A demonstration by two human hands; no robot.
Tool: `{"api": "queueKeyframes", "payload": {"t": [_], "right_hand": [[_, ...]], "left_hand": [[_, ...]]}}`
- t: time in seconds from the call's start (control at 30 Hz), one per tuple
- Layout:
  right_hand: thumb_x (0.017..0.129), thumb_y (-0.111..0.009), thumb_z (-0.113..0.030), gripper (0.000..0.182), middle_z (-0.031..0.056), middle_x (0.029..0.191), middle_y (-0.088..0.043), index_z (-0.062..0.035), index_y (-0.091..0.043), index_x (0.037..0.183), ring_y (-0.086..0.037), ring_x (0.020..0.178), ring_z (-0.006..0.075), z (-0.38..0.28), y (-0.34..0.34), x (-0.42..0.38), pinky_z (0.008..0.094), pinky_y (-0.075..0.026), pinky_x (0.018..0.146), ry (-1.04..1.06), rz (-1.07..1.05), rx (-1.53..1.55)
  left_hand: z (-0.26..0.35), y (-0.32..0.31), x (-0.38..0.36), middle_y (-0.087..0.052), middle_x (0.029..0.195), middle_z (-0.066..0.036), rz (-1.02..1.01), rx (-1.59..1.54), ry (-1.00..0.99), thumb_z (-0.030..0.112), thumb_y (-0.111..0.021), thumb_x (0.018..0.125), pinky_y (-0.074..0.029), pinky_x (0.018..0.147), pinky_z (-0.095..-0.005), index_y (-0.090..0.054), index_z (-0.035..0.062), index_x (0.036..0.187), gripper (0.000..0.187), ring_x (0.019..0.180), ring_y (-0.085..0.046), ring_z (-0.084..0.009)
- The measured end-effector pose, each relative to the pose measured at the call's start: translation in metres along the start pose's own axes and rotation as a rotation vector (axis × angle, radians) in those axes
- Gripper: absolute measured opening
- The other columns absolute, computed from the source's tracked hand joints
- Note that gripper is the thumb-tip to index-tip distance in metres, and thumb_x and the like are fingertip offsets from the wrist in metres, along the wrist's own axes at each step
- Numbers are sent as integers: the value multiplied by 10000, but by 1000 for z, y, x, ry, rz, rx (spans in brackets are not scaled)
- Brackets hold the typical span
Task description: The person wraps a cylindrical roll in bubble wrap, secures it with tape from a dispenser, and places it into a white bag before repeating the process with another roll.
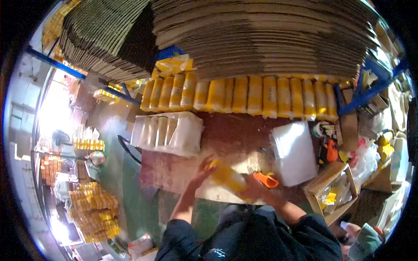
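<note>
A yellow-and-white wrapped package (229, 177) is held at a slant over the near edge of the table, between my two hands. My left hand (203, 172) grips its upper left end, fingers against the yellow wrap. Around the lower right end is my right hand (257, 190), closed on it and somewhat blurred. Just right of that hand lies an orange-handled tool (266, 179) on the worn tabletop (174, 172). Farther back on the left sits a white plastic-wrapped bundle (167, 132) with several cylinders inside.
White sheets (295, 152) lie on the table's right side. An open cardboard box (333, 191) stands at the near right. Yellow-and-white packages (241, 95) line the back beneath stacked flat cardboard (270, 39). More yellow packages (93, 211) are piled at left. A person (365, 241) is at lower right.
</note>
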State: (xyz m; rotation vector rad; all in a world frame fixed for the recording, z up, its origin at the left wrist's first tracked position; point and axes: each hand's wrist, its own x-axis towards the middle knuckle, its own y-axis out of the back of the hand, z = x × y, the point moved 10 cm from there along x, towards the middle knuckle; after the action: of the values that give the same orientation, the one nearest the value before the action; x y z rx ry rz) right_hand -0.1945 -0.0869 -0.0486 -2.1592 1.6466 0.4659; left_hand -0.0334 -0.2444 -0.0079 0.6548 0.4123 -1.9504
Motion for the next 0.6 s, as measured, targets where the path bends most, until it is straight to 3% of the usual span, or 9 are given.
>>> {"api": "queueKeyframes", "payload": {"t": [0.13,0.17,0.23,0.27,0.3,0.37,0.47,0.53,0.6], "right_hand": [[786,-889,-319,713,100,1196,-690,-29,-572,1355,-679,1042,219,24,71,67,377,-570,891,128,354,264],[791,-876,-366,689,87,1167,-699,-30,-600,1325,-685,1028,219,45,94,85,379,-577,870,-58,385,264],[804,-841,-455,649,71,1112,-714,-32,-654,1259,-695,996,221,23,141,116,386,-589,817,-141,499,263],[813,-820,-496,633,68,1086,-721,-35,-679,1223,-700,979,223,-19,165,128,391,-594,784,-35,576,257],[816,-814,-503,652,72,1100,-712,-39,-661,1247,-698,968,226,-49,179,136,390,-589,771,-112,614,235],[826,-801,-513,712,83,1145,-694,-45,-596,1321,-691,969,230,-75,221,179,385,-575,775,-93,697,172],[866,-764,-499,799,88,1243,-653,-50,-448,1447,-639,1095,230,-116,260,255,376,-531,884,126,664,212],[919,-713,-472,714,86,1266,-635,-54,-462,1440,-578,1198,224,-119,288,305,373,-482,963,198,738,49],[964,-655,-461,609,76,1279,-619,-56,-519,1398,-545,1231,226,-107,287,314,368,-439,1006,-55,823,139]], "left_hand": [[18,113,83,-695,1201,-57,302,85,-375,209,-704,978,-539,881,-330,-649,67,1271,331,1064,-655,-164],[23,152,99,-701,1177,-59,405,98,-484,198,-695,982,-542,832,-323,-659,51,1238,297,1048,-660,-164],[37,221,127,-714,1115,-69,610,287,-607,171,-680,985,-544,759,-312,-677,29,1180,241,1013,-666,-164],[40,255,140,-719,1077,-76,715,462,-620,153,-674,983,-543,736,-308,-685,23,1154,216,993,-668,-165],[5,312,182,-725,1052,-80,655,344,-664,161,-682,972,-544,742,-316,-690,25,1141,217,975,-673,-170],[22,313,189,-711,932,-69,714,665,-362,213,-703,934,-545,738,-328,-702,40,1114,250,874,-667,-176],[-17,324,254,-685,840,-66,490,747,-429,256,-712,916,-532,707,-345,-696,50,1075,261,798,-646,-178],[0,294,242,-679,840,-105,321,472,-309,270,-716,904,-517,708,-413,-670,52,1051,266,799,-645,-234],[-5,275,243,-689,892,-148,232,473,-186,243,-704,894,-507,710,-450,-651,56,1075,266,837,-652,-284]]}}
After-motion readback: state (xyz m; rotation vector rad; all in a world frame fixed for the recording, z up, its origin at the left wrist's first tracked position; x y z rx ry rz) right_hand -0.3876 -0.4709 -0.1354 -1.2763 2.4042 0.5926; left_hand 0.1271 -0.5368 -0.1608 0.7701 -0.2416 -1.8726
